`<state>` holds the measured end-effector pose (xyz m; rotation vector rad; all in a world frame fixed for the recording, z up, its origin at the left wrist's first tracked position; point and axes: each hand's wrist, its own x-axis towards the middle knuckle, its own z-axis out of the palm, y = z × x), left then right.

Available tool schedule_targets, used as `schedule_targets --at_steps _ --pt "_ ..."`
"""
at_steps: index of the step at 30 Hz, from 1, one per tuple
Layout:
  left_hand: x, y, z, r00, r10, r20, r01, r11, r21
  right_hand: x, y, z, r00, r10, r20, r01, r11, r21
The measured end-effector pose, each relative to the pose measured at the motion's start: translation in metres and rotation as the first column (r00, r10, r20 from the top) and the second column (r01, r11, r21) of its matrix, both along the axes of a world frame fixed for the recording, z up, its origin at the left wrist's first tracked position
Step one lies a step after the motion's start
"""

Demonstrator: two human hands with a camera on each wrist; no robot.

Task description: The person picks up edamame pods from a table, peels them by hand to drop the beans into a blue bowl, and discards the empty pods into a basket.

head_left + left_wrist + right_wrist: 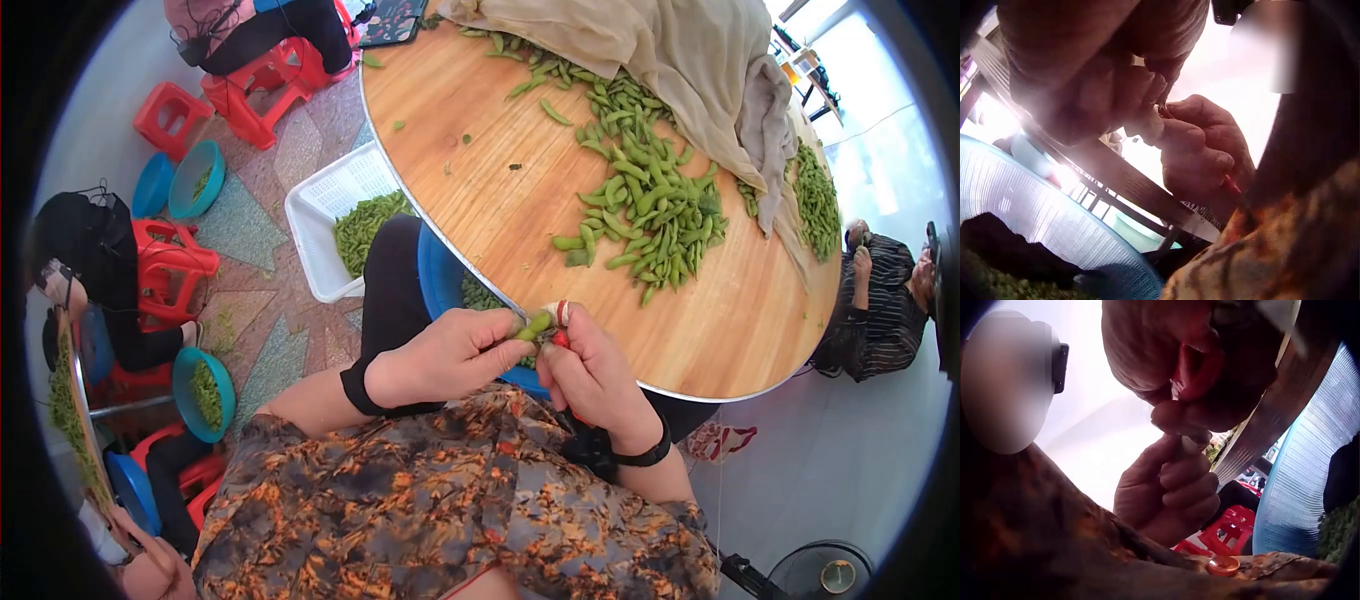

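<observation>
In the head view, my left hand [440,358] pinches a green edamame pod [534,326] between thumb and fingers. My right hand [597,378] meets it there, its thumb and fingers at the pod's other end. A finger of the right hand wears a pale wrap [556,312] with a red band. Something red [1194,372] lies inside the curled right hand in the right wrist view; the fingers hide its kind. Below the hands, a blue basin [432,270] with small green pieces [480,293] stands under the table's edge.
A round wooden table [480,180] bears a heap of edamame pods [650,200] and a beige cloth [660,40]. On the left floor are a white basket [308,205] of pods, teal bowls [183,385] and red stools [172,115]. Other people sit left and right.
</observation>
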<state>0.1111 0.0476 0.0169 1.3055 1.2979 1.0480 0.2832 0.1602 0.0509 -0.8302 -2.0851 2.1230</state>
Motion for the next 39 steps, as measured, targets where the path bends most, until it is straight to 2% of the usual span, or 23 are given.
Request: schedule_targets --at_steps 1,3,6,10,13,16,18,21,22,23,24,25,26,27,29,30,31,32,33,34,36,38,39 --pt "0.001 0.0 0.003 0.996 0.008 -0.092 -0.005 1.0 0.03 0.0 -0.001 0.0 1.0 -0.003 0.001 0.003 1.0 -0.004" --pt "0.003 0.001 0.008 0.984 0.013 -0.18 -0.003 0.998 0.058 0.001 -0.002 -0.001 1.0 0.005 0.002 -0.006 0.975 0.221" --pt "0.009 0.003 0.01 0.969 0.057 -0.242 -0.029 0.993 0.117 0.0 -0.003 -0.003 1.0 -0.017 0.015 0.012 0.959 0.283" --pt "0.011 0.01 0.007 0.907 0.178 -0.382 -0.051 0.946 0.319 -0.003 -0.004 -0.003 0.996 -0.074 -0.056 0.089 0.938 0.336" --pt "0.006 0.013 0.009 0.873 0.211 -0.44 -0.038 0.928 0.37 -0.001 -0.004 0.002 0.993 -0.114 -0.011 0.114 0.977 0.18" --pt "-0.001 0.015 0.017 0.871 0.148 -0.469 0.04 0.93 0.366 -0.001 0.0 0.008 0.984 -0.104 -0.147 0.125 0.982 0.144" --pt "-0.004 0.02 0.016 0.871 0.1 -0.481 0.103 0.92 0.379 -0.004 0.01 0.023 0.996 -0.085 0.016 0.086 0.982 -0.166" --pt "-0.006 0.021 0.011 0.906 0.006 -0.423 0.175 0.905 0.388 0.002 0.014 0.013 0.997 -0.034 -0.064 0.018 0.971 -0.237" --pt "-0.009 0.017 0.013 0.981 -0.192 -0.013 0.192 0.978 0.084 0.003 0.014 0.012 0.997 -0.035 -0.064 0.018 0.971 -0.239" --pt "-0.01 0.014 0.015 0.874 -0.215 0.435 0.324 0.926 -0.194 0.004 0.012 0.012 0.994 -0.044 -0.1 0.0 0.916 -0.4" --pt "-0.009 0.013 0.01 0.876 -0.213 0.433 0.322 0.926 -0.195 0.005 0.011 0.011 0.989 -0.058 -0.136 -0.026 0.836 -0.549" --pt "-0.008 0.011 0.0 0.748 -0.162 0.643 0.4 0.883 -0.243 0.005 0.009 0.01 0.989 -0.056 -0.138 -0.029 0.835 -0.549" --pt "-0.007 0.01 -0.005 0.581 -0.078 0.81 0.483 0.834 -0.265 0.003 0.007 0.007 0.983 -0.1 -0.156 -0.025 0.763 -0.646" --pt "-0.008 0.011 -0.003 0.584 -0.077 0.808 0.48 0.836 -0.267 0.001 0.005 0.006 0.975 -0.146 -0.167 -0.024 0.68 -0.733" --pt "-0.009 0.014 0.005 0.687 -0.022 0.727 0.383 0.86 -0.336 -0.004 0.004 0.006 0.977 -0.166 -0.134 0.034 0.741 -0.671" --pt "-0.009 0.017 0.013 0.868 -0.047 0.495 0.249 0.903 -0.351 -0.004 0.004 0.007 0.977 -0.189 -0.096 0.094 0.793 -0.602" --pt "-0.009 0.017 0.015 0.867 -0.05 0.496 0.251 0.903 -0.348 -0.003 0.005 0.007 0.977 -0.191 -0.095 0.097 0.795 -0.599" --pt "-0.009 0.016 0.017 0.991 -0.099 0.095 0.11 0.986 -0.123 -0.003 0.004 0.005 0.98 -0.162 -0.113 0.09 0.876 -0.475" --pt "-0.008 0.014 0.017 0.949 -0.014 -0.316 0.065 0.986 0.152 -0.002 0.002 0.004 0.984 -0.128 -0.125 0.078 0.937 -0.341" --pt "-0.008 0.015 0.02 0.901 0.026 -0.434 0.089 0.966 0.241 -0.002 -0.002 0.004 0.985 -0.123 -0.124 0.073 0.936 -0.343" --pt "-0.005 0.017 0.018 0.915 0.061 -0.399 0.082 0.94 0.331 -0.005 -0.008 0.006 0.97 -0.165 -0.178 0.13 0.973 -0.193" --pt "-0.005 0.015 0.016 0.931 0.087 -0.356 0.075 0.906 0.416 -0.005 -0.007 0.007 0.974 -0.153 -0.169 0.117 0.972 -0.204" --pt "-0.008 0.012 0.014 0.991 -0.066 -0.116 0.086 0.979 0.184 -0.004 -0.007 0.007 0.977 -0.143 -0.157 0.107 0.97 -0.218"
